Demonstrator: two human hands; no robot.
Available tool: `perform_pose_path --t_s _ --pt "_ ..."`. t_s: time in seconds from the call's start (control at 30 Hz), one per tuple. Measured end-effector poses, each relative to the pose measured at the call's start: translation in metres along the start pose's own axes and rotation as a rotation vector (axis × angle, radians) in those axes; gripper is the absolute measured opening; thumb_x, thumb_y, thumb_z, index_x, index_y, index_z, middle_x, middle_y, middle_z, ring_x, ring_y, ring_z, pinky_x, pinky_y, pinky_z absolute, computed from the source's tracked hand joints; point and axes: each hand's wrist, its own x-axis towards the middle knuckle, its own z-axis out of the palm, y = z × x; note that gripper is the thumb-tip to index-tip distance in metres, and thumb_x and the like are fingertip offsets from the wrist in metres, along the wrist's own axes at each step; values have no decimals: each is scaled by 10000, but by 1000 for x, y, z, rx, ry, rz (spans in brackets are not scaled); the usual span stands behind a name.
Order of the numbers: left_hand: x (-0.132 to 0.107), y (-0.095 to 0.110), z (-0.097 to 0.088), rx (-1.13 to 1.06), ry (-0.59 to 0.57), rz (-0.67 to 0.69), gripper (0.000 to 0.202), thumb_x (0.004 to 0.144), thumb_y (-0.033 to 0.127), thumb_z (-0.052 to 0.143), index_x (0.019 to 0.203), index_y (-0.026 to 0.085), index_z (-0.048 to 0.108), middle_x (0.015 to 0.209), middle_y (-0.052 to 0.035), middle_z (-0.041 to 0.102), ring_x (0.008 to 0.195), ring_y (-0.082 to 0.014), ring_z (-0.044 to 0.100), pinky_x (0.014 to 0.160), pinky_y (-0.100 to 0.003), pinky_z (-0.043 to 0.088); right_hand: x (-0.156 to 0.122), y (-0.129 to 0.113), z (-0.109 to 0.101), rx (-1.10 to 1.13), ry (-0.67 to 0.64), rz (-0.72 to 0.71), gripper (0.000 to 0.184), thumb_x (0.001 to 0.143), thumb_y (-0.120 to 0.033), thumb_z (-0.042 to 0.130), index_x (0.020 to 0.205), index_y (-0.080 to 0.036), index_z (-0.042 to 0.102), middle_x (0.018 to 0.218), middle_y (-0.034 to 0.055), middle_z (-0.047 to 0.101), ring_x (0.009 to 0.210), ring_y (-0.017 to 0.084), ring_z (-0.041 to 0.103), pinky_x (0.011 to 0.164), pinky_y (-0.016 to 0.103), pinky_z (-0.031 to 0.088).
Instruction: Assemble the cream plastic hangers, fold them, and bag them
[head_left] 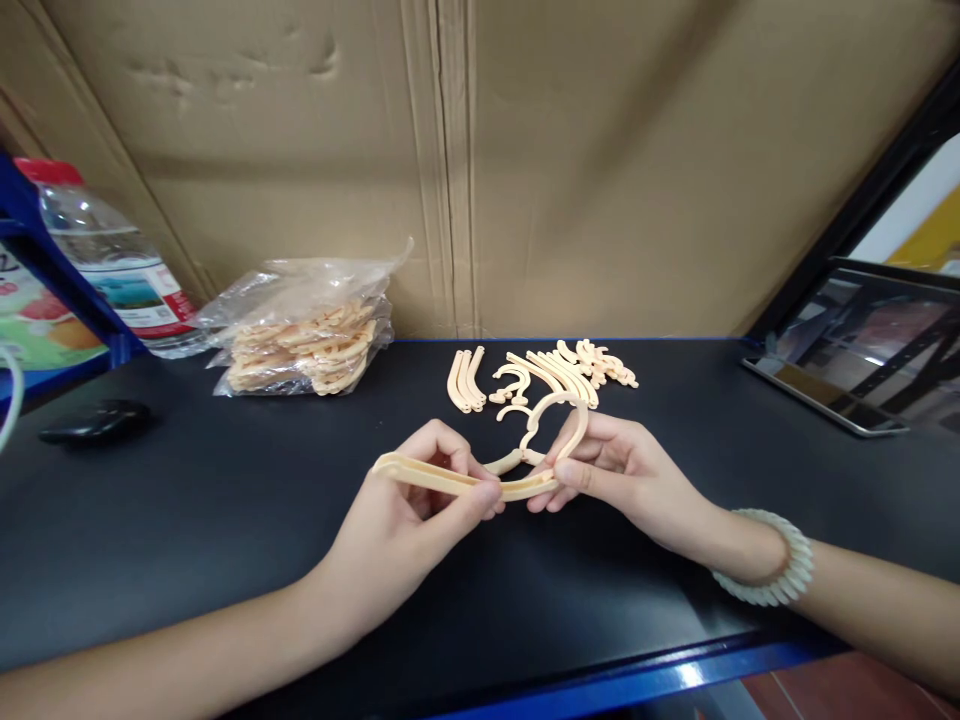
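Observation:
My left hand (431, 500) is closed on a cream plastic hanger arm (427, 476), a long, slightly curved bar, pinched between thumb and fingers. My right hand (622, 465) is closed on a curved hanger hook (576, 430) of the same colour, thumb and fingers at its lower end. There the hook meets the right end of the arm; I cannot tell whether the two are locked together. Behind my fingers, partly hidden, more cream hanger pieces (504, 463) lie on the table.
Beyond my hands lie several loose arms (466, 380), a second group of arms (562, 375), loose hooks (514, 380) and small pieces (611, 365). A clear bag of hanger parts (307, 345), a bottle (131, 270) and a mouse (97, 422) stand left; a tablet (862, 345) leans right.

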Motion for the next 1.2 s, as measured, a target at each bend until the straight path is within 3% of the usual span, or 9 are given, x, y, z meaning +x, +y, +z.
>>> perform_pose_path --t_s 0.1,0.27,0.43,0.53,0.63,0.77,0.93,1.07,1.2 --pt "2 1 0 -32 38 -22 264 790 296 720 703 216 484 619 40 613 604 -149 666 596 -247 532 1 1 0 -35 40 -73 151 813 -291 722 783 -177 628 905 41 666 705 118 651 591 238 561" --pt "3 0 2 -93 54 -54 230 793 300 720 739 206 517 663 51 575 595 -127 656 606 -238 551 3 0 1 -66 48 -26 208 764 -324 767 758 -178 619 697 -23 546 539 69 478 452 190 441" --pt "0 1 10 -159 -116 -105 201 750 246 766 880 203 620 895 -4 671 793 -146 681 724 -236 565 6 -1 8 -4 -11 30 227 779 -355 751 833 -166 637 702 -14 594 510 65 509 438 186 465" --pt "-1 1 13 -215 -128 -159 148 775 265 750 834 186 639 818 -9 687 776 -152 692 738 -245 562 10 -3 1 -57 -29 23 245 807 -362 723 936 -164 658 719 5 647 524 84 565 484 217 511" --pt "1 0 11 -278 -49 -231 191 741 271 788 792 175 631 799 -18 712 770 -164 703 747 -256 562 20 -8 -22 -214 71 -82 280 870 -402 644 1026 -171 669 726 17 661 541 103 591 540 251 526" --pt "4 -3 7 -354 -12 -305 222 724 284 814 788 166 637 853 -46 744 802 -175 711 776 -268 561 40 -13 -63 -663 224 -225 232 886 -394 608 976 -198 695 817 48 679 651 147 604 619 300 518" --pt "5 -2 5 -453 -5 -330 228 675 238 855 763 166 658 806 -6 735 780 -135 705 750 -200 549 60 -6 -90 -1260 -85 -386 153 869 -232 613 961 -209 733 960 93 684 942 243 586 843 414 474" --pt "6 0 4 -505 -2 -350 217 652 216 869 793 170 710 811 4 737 763 -114 695 736 -176 545 67 8 -90 -1349 -116 -410 185 905 -180 551 921 -202 733 987 96 671 952 239 591 856 425 475" --pt "5 1 4 -511 -8 -375 238 659 229 865 863 175 757 825 -10 745 774 -114 685 743 -176 541 63 10 -85 -1218 5 -462 216 928 -207 514 872 -232 721 1050 84 679 1004 245 610 891 442 484"
